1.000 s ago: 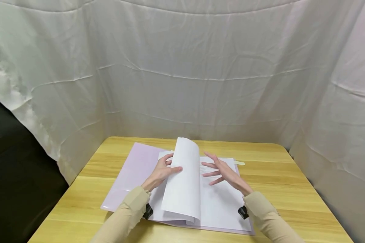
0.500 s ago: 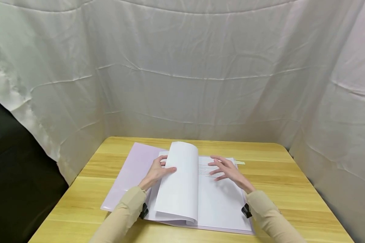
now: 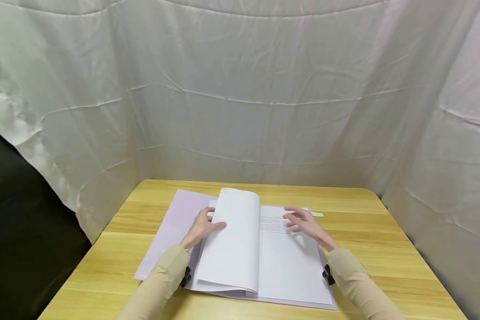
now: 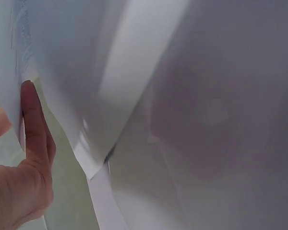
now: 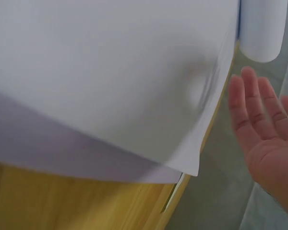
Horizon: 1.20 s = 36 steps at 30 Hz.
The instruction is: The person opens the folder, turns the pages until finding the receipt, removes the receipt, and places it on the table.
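White paper sheets (image 3: 234, 240), curled over toward the left, are pinched at their edge by my left hand (image 3: 200, 227), thumb on top and fingers behind. In the left wrist view the left hand (image 4: 26, 158) has the page edge between thumb and fingers. My right hand (image 3: 306, 224) hovers above the right-hand page (image 3: 292, 266), which carries a few printed lines near its top. Its fingers are loosely bent and hold nothing; in the right wrist view that hand (image 5: 269, 124) shows an open palm. Beneath the pages lies a lilac folder (image 3: 176, 222), its cover spread to the left.
The folder rests on a wooden table (image 3: 364, 231). A pale strip (image 3: 317, 214) sticks out past the pages' upper right corner. Grey-white curtains (image 3: 256, 111) hang behind and at both sides; something black (image 3: 24, 231) is at the left.
My left hand has moved leftward and slightly down, drawing the curled sheets with it and uncovering more print. My right hand has shifted a little to the right, its fingers more bent.
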### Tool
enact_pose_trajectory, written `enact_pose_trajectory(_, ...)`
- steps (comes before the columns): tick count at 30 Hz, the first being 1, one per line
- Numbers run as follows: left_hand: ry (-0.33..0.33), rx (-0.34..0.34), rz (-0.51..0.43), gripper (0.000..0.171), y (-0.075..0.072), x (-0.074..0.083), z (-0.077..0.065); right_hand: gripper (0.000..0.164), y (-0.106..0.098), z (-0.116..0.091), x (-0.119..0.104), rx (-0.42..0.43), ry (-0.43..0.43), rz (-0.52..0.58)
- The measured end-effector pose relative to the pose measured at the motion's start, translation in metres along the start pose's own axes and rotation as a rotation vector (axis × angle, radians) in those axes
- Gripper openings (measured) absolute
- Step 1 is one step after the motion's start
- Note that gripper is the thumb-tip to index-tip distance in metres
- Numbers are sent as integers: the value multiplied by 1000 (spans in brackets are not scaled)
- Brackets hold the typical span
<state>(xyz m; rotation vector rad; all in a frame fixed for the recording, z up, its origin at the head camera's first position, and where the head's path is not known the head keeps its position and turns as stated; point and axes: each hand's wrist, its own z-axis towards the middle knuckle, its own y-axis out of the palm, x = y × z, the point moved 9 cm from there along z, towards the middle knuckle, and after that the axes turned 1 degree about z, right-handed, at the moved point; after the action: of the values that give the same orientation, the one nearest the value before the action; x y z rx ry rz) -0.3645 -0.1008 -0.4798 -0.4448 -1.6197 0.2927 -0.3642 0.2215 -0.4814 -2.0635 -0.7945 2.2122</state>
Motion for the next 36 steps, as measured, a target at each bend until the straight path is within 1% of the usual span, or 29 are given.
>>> enact_pose_trajectory(4,4,9,67,68,-4,-4,1,52,-7,4,7,46,22,-83)
enact_pose_trajectory(7,10,19,119,68,-7,-5,1,49,-14,7,9,84,19,-190)
enact_pose_trajectory(10,18,32,188,69,-10,-6,1,45,-20,9,8,114,-2,-304)
enact_pose_trajectory(13,25,37,255,70,-12,-8,2,45,-27,12,10,139,7,-378)
enact_pose_trajectory(17,35,36,302,69,-13,-11,3,47,-34,16,17,152,46,-431)
enact_pose_trajectory(20,43,32,312,71,-14,-14,3,47,-38,19,19,159,51,-466)
enact_pose_trajectory(23,47,26,331,73,-14,-17,3,48,-39,22,21,159,50,-501)
enact_pose_trajectory(28,55,27,379,76,-16,-20,1,54,-40,27,29,148,97,-545)
enact_pose_trajectory(32,50,33,406,79,-17,-21,1,57,-43,30,35,151,145,-557)
enact_pose_trajectory(36,31,30,414,83,-15,-23,0,57,-46,30,38,162,181,-548)
